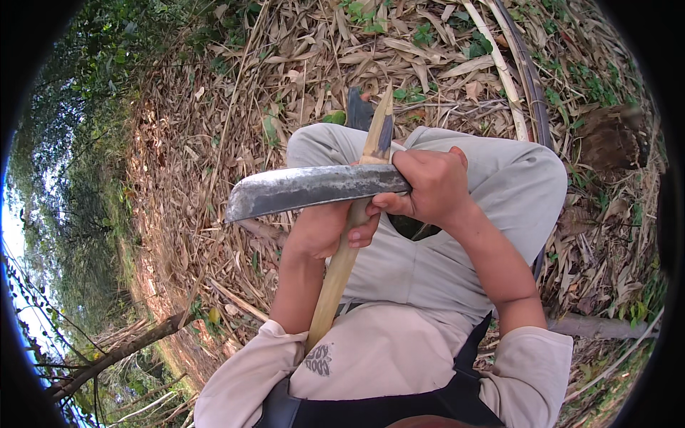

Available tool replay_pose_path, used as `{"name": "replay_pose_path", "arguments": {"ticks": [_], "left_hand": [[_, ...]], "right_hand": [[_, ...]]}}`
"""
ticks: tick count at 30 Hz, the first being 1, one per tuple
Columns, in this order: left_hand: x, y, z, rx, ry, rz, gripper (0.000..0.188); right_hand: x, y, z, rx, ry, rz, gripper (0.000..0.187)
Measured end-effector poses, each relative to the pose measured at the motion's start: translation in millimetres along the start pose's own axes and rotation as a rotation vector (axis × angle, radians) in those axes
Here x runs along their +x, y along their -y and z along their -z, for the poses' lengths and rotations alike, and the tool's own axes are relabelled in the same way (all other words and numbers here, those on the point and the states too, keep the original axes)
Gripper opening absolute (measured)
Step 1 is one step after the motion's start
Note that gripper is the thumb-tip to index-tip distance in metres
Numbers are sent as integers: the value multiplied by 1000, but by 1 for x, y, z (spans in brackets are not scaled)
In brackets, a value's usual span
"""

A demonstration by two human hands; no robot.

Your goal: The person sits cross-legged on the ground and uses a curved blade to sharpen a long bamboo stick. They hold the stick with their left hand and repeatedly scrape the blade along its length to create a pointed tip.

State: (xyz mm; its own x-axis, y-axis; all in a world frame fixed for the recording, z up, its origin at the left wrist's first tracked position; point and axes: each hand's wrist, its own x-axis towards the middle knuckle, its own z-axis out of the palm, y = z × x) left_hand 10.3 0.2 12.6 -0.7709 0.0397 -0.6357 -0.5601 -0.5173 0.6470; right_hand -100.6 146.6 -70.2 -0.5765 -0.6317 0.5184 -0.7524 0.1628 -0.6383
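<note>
My right hand (437, 184) is closed around the handle end of a machete (314, 189), whose handle is mostly hidden in the fist. The broad, worn grey blade lies level, pointing left across a pale wooden stick (335, 282). That stick slants from my torso up past my knees and narrows to a point at its far end, where a dark patch shows. Below the blade, my left hand (334, 227) is wrapped around the stick's middle; the blade covers part of that hand.
I sit with grey-trousered legs (499, 167) folded on ground strewn with dry leaves (193, 143). A dark flat piece (358, 110) lies just beyond my knees. Long poles (524, 68) are at the far right, near a cut stump (614, 139). A branch (125, 357) stands at lower left.
</note>
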Motion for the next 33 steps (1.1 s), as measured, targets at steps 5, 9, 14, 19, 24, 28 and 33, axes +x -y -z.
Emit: {"name": "replay_pose_path", "arguments": {"ticks": [5, 9, 14, 19, 24, 28, 33], "left_hand": [[0, 6, 2, 0, -37, -28, 28], [-3, -3, -10, 144, -157, -5, 29], [-30, 0, -18, 119, -130, -41, 29], [-16, -11, -16, 63, -114, -11, 26], [-16, 6, -1, 54, -239, -13, 21], [-18, 8, -4, 119, -263, -55, 18], [-15, 11, -9, 183, -307, -66, 16]], "right_hand": [[-3, -15, -10, -38, -61, 85, 71], [-1, -36, -14, -54, -118, -34, 69], [27, -76, 7, 123, -130, -454, 63], [2, -22, -2, 204, -30, -202, 61], [0, 10, -11, 76, 46, -35, 66], [-5, 12, -13, 77, 57, -67, 68], [-6, -1, -21, -38, 3, 21, 70]]}}
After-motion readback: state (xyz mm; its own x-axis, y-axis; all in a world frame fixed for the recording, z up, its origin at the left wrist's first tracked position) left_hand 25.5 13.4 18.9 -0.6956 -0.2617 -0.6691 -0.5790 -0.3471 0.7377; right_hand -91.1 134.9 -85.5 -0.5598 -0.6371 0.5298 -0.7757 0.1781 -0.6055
